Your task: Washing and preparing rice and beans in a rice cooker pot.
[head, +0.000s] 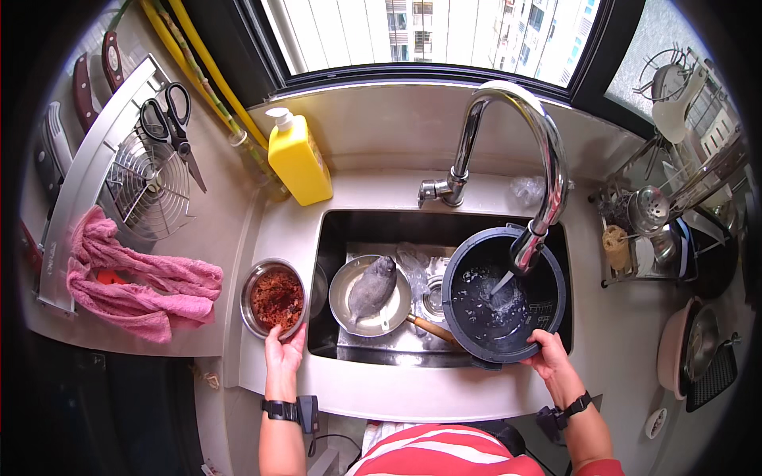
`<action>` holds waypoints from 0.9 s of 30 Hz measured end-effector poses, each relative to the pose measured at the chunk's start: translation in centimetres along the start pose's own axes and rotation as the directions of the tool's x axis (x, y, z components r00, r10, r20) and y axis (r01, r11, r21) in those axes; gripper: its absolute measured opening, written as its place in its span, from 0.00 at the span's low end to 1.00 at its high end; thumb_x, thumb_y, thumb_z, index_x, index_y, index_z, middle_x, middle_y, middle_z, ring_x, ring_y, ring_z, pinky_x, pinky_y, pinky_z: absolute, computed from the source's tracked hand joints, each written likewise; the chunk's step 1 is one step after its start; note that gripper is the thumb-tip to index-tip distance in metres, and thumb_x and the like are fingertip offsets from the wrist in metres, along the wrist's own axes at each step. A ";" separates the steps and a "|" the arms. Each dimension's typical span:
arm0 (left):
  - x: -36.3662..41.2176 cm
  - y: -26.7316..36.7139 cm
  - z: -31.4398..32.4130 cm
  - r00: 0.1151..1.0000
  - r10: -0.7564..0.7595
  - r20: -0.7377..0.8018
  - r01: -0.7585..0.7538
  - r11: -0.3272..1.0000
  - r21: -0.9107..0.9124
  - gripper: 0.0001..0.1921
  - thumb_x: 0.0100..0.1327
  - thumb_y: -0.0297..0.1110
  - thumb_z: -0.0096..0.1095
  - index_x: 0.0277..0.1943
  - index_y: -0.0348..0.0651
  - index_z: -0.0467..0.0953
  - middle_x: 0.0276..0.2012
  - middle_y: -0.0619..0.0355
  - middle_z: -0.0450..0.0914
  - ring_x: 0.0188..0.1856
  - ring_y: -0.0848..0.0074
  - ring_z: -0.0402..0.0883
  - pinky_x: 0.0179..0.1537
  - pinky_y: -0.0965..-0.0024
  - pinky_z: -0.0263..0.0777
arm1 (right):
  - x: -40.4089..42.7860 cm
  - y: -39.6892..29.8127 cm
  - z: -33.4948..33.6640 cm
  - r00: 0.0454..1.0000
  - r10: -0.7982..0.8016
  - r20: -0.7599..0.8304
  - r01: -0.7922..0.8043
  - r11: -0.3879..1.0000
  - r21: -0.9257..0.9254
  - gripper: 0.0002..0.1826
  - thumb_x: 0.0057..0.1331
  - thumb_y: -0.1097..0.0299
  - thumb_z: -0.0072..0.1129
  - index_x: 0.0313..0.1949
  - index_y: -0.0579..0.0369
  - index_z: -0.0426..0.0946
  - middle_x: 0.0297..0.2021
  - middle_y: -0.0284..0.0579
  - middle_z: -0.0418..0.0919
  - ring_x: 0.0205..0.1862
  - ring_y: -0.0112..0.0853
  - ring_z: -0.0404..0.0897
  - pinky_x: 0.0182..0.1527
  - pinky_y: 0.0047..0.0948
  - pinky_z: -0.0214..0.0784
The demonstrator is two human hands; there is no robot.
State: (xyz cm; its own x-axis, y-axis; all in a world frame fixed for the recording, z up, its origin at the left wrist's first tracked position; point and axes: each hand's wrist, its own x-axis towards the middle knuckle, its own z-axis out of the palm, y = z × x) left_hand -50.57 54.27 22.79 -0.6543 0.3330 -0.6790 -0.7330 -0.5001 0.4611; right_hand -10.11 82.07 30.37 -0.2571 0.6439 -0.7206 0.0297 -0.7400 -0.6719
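Note:
My left hand (284,352) grips the near rim of a stainless steel bowl (245,297) on the counter left of the sink. Reddish-brown, crumbly-looking food (277,300) lies in the bowl. With the thumb over the rim, my right hand (549,355) holds a dark inner pot (455,342) at the sink's right side. Water runs from the chrome faucet (528,250) into this pot, which bears level marks inside. Between my hands, a whole grey fish (374,288) lies in a wooden-handled pan (340,318) within the sink (411,358).
A yellow pump bottle (299,160) stands behind the sink's left corner. Scissors (175,128) and knives (85,92) hang on a rack at left, near a pink towel (143,285). Utensils fill a wire rack (649,276) at right. Crumpled clear plastic (528,191) lies behind the faucet.

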 end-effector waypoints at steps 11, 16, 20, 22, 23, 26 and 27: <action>-2.0 -0.2 0.3 0.997 0.071 -0.032 -0.051 0.908 0.416 0.19 0.53 0.20 0.40 0.50 0.27 0.61 0.39 0.39 0.75 0.32 0.56 0.80 0.26 0.64 0.79 | -0.4 1.9 0.2 0.995 0.009 -0.104 -0.005 0.999 0.045 0.10 0.46 0.78 0.48 0.30 0.67 0.65 0.26 0.47 0.73 0.25 0.37 0.77 0.29 0.44 0.77; -6.4 -2.1 4.9 0.993 -0.023 0.116 -0.052 0.798 0.600 0.18 0.53 0.20 0.42 0.48 0.27 0.63 0.31 0.42 0.77 0.23 0.62 0.80 0.17 0.72 0.77 | 0.3 3.4 0.2 0.990 0.035 -0.139 -0.027 0.998 0.063 0.17 0.46 0.79 0.50 0.38 0.64 0.63 0.29 0.48 0.73 0.26 0.38 0.78 0.27 0.42 0.77; -8.1 -5.1 8.5 0.944 -0.166 0.286 -0.063 0.759 0.648 0.16 0.54 0.21 0.44 0.46 0.25 0.64 0.31 0.43 0.78 0.23 0.62 0.80 0.16 0.74 0.77 | -0.2 3.6 1.2 0.973 0.035 -0.230 -0.025 0.999 0.045 0.19 0.46 0.79 0.51 0.40 0.63 0.61 0.31 0.48 0.73 0.26 0.39 0.78 0.27 0.41 0.77; -8.7 -6.6 10.2 0.920 -0.211 0.329 -0.082 0.720 0.689 0.15 0.54 0.20 0.44 0.46 0.24 0.64 0.31 0.43 0.78 0.22 0.62 0.80 0.16 0.75 0.77 | 0.0 3.8 1.2 0.984 0.023 -0.176 -0.012 0.998 0.065 0.19 0.45 0.79 0.51 0.40 0.63 0.61 0.31 0.49 0.72 0.26 0.39 0.78 0.26 0.42 0.76; -9.0 -7.5 11.1 0.913 -0.216 0.345 -0.095 0.711 0.696 0.15 0.54 0.20 0.44 0.46 0.24 0.64 0.31 0.43 0.78 0.22 0.62 0.80 0.15 0.75 0.76 | 0.3 4.2 1.2 0.987 0.024 -0.160 -0.015 0.998 0.057 0.20 0.45 0.79 0.51 0.40 0.63 0.61 0.31 0.49 0.72 0.26 0.39 0.77 0.26 0.43 0.76; -9.4 -9.7 12.8 0.886 -0.205 0.416 -0.194 0.651 0.734 0.15 0.55 0.20 0.43 0.46 0.24 0.66 0.31 0.44 0.78 0.22 0.65 0.80 0.17 0.76 0.77 | 1.2 5.2 1.7 0.989 0.021 -0.149 -0.010 0.997 0.071 0.22 0.44 0.80 0.51 0.42 0.63 0.62 0.30 0.47 0.72 0.26 0.38 0.77 0.24 0.42 0.76; -9.9 -10.5 13.5 0.882 -0.178 0.437 -0.235 0.637 0.734 0.15 0.56 0.20 0.42 0.46 0.25 0.67 0.32 0.44 0.78 0.23 0.66 0.80 0.16 0.77 0.77 | 1.4 5.3 1.9 0.992 0.018 -0.127 -0.008 0.997 0.080 0.22 0.44 0.80 0.50 0.42 0.63 0.63 0.29 0.47 0.72 0.26 0.37 0.77 0.24 0.42 0.76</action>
State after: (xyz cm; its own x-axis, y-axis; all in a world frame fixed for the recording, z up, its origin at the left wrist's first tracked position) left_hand -38.91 67.03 32.33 -0.5277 0.7321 -0.4307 -0.4497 0.1895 0.8729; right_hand -12.11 78.65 26.13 -0.1315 0.6497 -0.7488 -0.0460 -0.7585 -0.6500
